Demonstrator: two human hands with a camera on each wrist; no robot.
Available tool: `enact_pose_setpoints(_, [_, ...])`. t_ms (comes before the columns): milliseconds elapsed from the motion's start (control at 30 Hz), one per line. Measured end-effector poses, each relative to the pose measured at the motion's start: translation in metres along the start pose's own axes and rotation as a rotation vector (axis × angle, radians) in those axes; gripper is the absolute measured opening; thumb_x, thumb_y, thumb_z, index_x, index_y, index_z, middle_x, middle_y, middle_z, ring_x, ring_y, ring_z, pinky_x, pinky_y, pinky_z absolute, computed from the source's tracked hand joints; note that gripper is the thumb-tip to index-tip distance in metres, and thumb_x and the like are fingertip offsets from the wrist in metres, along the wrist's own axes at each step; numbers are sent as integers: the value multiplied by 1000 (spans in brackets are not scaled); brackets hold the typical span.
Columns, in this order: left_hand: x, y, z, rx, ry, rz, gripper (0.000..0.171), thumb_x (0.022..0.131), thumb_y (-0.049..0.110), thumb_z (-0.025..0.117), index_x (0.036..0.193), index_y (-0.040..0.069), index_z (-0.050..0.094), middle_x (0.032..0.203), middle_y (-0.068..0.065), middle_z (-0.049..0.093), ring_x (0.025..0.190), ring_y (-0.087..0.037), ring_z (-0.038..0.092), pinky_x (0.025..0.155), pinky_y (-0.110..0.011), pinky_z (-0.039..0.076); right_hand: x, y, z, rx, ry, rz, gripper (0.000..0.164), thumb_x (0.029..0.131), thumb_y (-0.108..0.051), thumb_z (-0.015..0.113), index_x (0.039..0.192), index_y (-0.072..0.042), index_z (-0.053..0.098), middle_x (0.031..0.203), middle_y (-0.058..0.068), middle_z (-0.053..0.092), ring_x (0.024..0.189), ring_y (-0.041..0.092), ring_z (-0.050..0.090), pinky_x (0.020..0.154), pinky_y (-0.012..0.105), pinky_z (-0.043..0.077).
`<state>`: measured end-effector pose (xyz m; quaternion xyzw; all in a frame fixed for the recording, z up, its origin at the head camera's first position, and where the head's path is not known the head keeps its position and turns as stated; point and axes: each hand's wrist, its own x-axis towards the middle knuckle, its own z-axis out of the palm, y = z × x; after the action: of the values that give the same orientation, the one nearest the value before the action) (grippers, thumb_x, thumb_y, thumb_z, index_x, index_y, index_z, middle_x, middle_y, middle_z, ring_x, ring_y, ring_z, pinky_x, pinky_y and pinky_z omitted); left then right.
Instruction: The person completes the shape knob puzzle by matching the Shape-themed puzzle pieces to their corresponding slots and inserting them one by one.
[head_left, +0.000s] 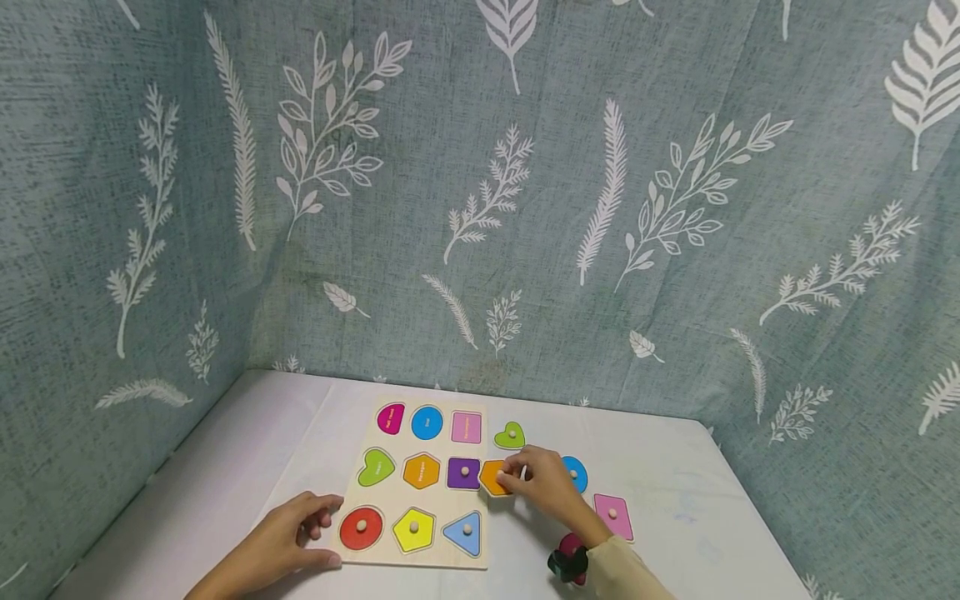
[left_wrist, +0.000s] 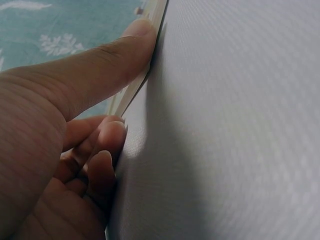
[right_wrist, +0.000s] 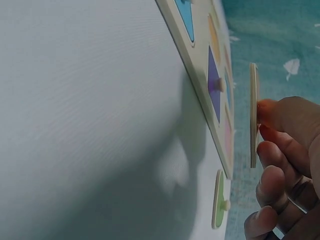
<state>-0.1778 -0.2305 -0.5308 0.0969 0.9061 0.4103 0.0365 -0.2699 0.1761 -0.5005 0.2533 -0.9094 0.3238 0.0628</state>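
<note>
My right hand [head_left: 547, 483] pinches an orange hexagon puzzle piece [head_left: 492, 478] by its knob. In the right wrist view the piece [right_wrist: 253, 120] stands off the table, near the right edge of the wooden shape puzzle board [head_left: 412, 562]. My left hand [head_left: 281, 537] rests at the board's left edge, thumb near the front corner. The left wrist view shows its thumb and fingertips touching the board's edge [left_wrist: 132, 92]. Purple square [head_left: 454, 473], red circle [head_left: 352, 533], yellow pentagon [head_left: 406, 540] and light-blue triangle [head_left: 461, 537] pieces sit in their slots. The hexagon slot [head_left: 422, 471] holds no piece.
On the white table right of the board lie a green heart piece [head_left: 507, 438], a blue round piece [head_left: 577, 467] and a pink rectangle piece [head_left: 618, 527]. A magenta piece [head_left: 570, 543] is partly hidden by the right wrist's dark band. A leaf-patterned cloth [head_left: 480, 308] hangs behind.
</note>
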Motion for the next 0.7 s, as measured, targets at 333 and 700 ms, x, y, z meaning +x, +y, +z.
enact_pose_setpoints(333, [0,-1,-1,-2,-1,1,81,62,33,98,128,-2,65,90,1,51,80,-9,49,66,-22,45,11,-8,11,0,3,-27,13,93,-31,78,85,-21,75,75,-14,57,69,4,52,64,23,47])
enact_pose_setpoints(700, [-1,2,0,7,7,-17,81,62,30,99,128,-2,65,90,1,51,80,-10,50,67,-22,45,21,-18,24,26,-34,-11,13,91,-29,80,85,-19,76,73,-13,56,69,5,50,64,23,46])
